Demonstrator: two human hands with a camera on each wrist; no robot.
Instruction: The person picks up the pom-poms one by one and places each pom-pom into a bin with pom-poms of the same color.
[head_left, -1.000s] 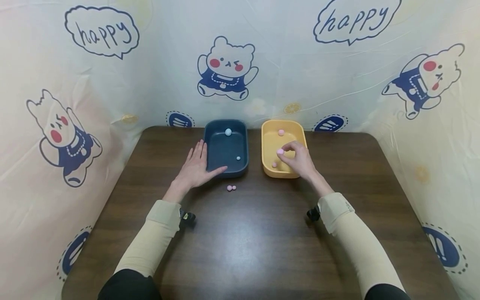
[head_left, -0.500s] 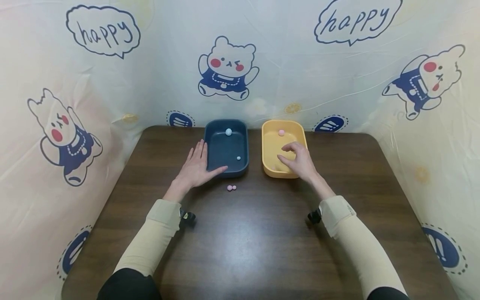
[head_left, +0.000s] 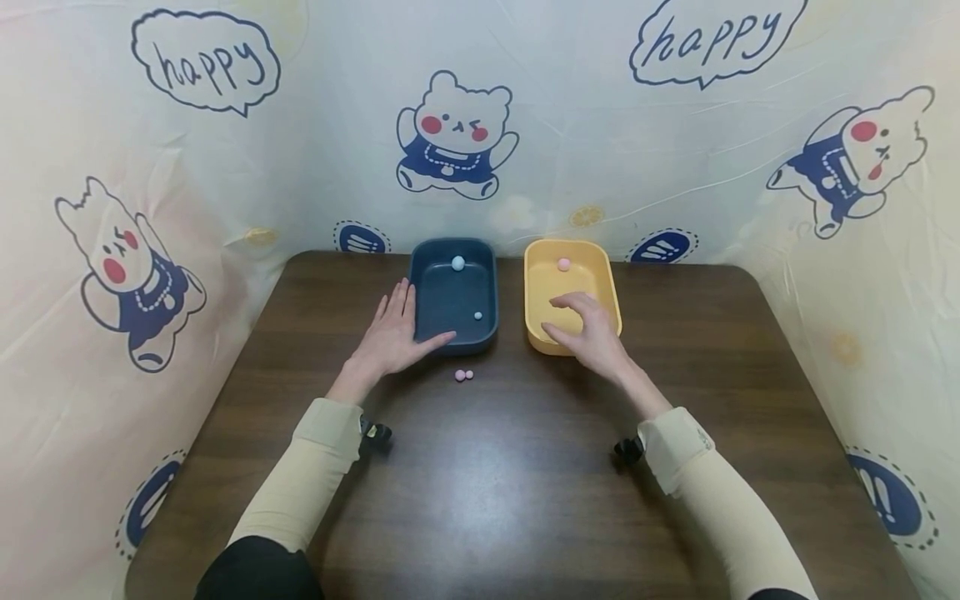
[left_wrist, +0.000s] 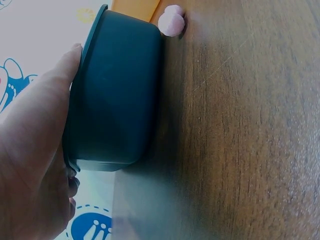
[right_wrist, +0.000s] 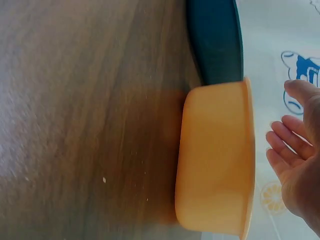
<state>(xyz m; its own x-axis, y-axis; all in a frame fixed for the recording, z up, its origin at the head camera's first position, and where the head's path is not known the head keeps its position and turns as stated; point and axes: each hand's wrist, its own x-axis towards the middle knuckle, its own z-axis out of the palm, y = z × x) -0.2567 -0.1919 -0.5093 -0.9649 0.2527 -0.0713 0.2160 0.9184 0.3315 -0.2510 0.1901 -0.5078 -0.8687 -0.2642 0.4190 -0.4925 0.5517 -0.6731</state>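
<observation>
My left hand (head_left: 386,337) rests on the left rim of the dark blue bin (head_left: 455,337), fingers straight and thumb stretched along the near rim. Inside that bin lie a larger pale blue ball (head_left: 457,263) and a smaller pale blue ball (head_left: 477,316). Over the yellow bin (head_left: 534,342) hovers my right hand (head_left: 596,337), thumb and fingertips apart with nothing between them. One pink ball (head_left: 563,264) shows at the bin's far end; the hand hides part of its floor. In the right wrist view the right hand (right_wrist: 300,145) is above the bin's rim.
Two small pink balls, a larger one (head_left: 460,376) and a smaller one (head_left: 469,374), sit touching on the brown wooden table (head_left: 465,492), just in front of the blue bin. Behind the bins hangs a printed cloth (head_left: 555,167).
My right hand has let go of a pink ball it pinched over the yellow bin; its fingers have spread and shifted slightly left. A ball near the bin's front is no longer visible.
</observation>
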